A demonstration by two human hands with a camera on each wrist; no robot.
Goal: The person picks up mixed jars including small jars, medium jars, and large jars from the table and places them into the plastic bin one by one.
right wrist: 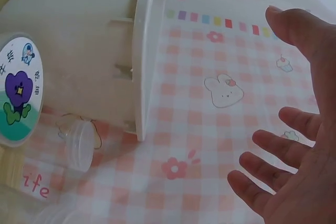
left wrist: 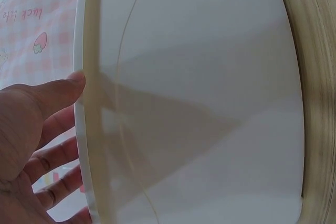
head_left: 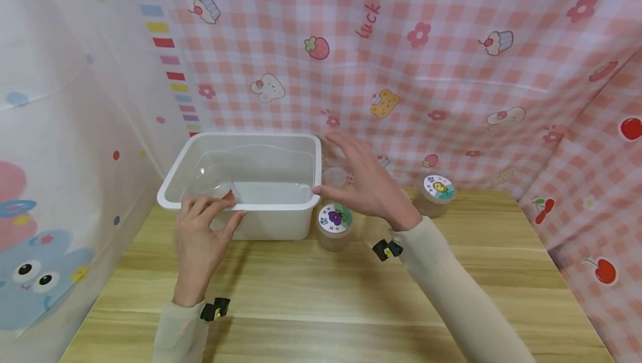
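Note:
A white plastic bin (head_left: 271, 223) stands at the back left of the table. My left hand (head_left: 202, 240) grips its front rim, fingers over the edge and thumb on the outer side; the left wrist view shows the thumb (left wrist: 63, 90) at the rim. Inside the bin, behind those fingers, is a clear rounded container (head_left: 208, 176) with a small red piece (head_left: 229, 195) near it. My right hand (head_left: 368, 182) is held in the air by the bin's right rim, fingers spread and holding nothing. Below it stands a jar with a purple-flower lid (head_left: 335, 218).
Another jar with a yellow-character lid (head_left: 438, 187) stands farther right. A clear jar (head_left: 334, 177) is behind the purple-lidded one, and another clear container (head_left: 375, 231) is partly hidden by my right wrist. A pink checked cloth (head_left: 301, 73) hangs behind the wooden table (head_left: 311, 307).

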